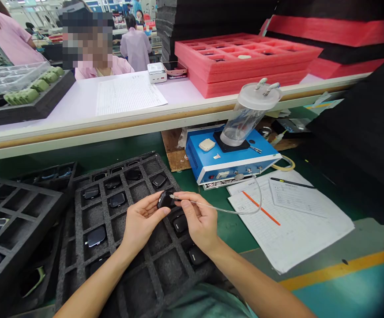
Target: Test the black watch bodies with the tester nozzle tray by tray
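Note:
Near the middle of the head view, my left hand [143, 219] holds a small black watch-like device [164, 200] between thumb and fingers. My right hand [199, 217] pinches the end of a thin clear tube [225, 210] against the device's right side. The tube curves right and up to the front of a blue box [235, 154]. Below both hands lies a dark foam tray [135, 191] with square compartments, several holding similar dark devices, such as one [96, 236] left of my left hand.
A clear cylinder [241, 119] stands on the blue box. Papers [288, 221] with an orange stick lie at right. More foam trays [20, 203] are at left. A white shelf [79, 119] crosses behind, bearing red foam trays [245, 66]. People in pink are beyond it.

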A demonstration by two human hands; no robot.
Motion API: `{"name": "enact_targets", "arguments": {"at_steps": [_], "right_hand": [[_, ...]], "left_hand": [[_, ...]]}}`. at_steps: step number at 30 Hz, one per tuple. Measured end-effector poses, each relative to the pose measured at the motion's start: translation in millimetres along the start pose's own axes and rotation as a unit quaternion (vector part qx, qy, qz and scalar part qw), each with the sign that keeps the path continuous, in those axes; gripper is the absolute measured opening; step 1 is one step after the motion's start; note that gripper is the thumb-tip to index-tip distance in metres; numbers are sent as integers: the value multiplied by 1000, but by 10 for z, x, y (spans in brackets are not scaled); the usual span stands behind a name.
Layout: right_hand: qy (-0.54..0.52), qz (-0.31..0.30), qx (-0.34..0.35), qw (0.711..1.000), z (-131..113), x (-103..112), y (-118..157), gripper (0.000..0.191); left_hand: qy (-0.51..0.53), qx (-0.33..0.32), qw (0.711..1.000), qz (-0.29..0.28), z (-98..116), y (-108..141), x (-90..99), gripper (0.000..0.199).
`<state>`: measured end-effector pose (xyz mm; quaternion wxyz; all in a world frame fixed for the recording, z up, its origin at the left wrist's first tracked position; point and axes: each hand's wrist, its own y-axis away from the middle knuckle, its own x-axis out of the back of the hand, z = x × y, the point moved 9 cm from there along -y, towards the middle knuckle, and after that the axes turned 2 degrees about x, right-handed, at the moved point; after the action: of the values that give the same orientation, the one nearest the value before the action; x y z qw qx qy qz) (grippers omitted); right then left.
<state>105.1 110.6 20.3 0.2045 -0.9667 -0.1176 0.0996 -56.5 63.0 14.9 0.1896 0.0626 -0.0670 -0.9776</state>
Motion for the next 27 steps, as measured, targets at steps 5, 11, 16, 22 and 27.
{"name": "enact_targets", "arguments": {"at_steps": [5, 11, 16, 22, 27], "right_hand": [[1, 1, -1, 1000, 4, -1, -6, 17], [9, 3, 0, 1000, -1, -2, -17, 17], [6, 1, -2, 1000, 5, -2, -19, 17], [-6, 0, -2, 1000, 11, -8, -29, 18], [-10, 3, -5, 1000, 18, -5, -36, 17]], "left_hand": [[-1, 0, 1000, -1, -1, -1, 7, 48], [-5, 0, 1000, -2, -12, -8, 9, 50], [-5, -1, 1000, -3, -27, -26, 13, 52], [-14, 0, 1000, -2, -15, -32, 14, 52], [-14, 0, 1000, 0, 3, -36, 19, 54]]}}
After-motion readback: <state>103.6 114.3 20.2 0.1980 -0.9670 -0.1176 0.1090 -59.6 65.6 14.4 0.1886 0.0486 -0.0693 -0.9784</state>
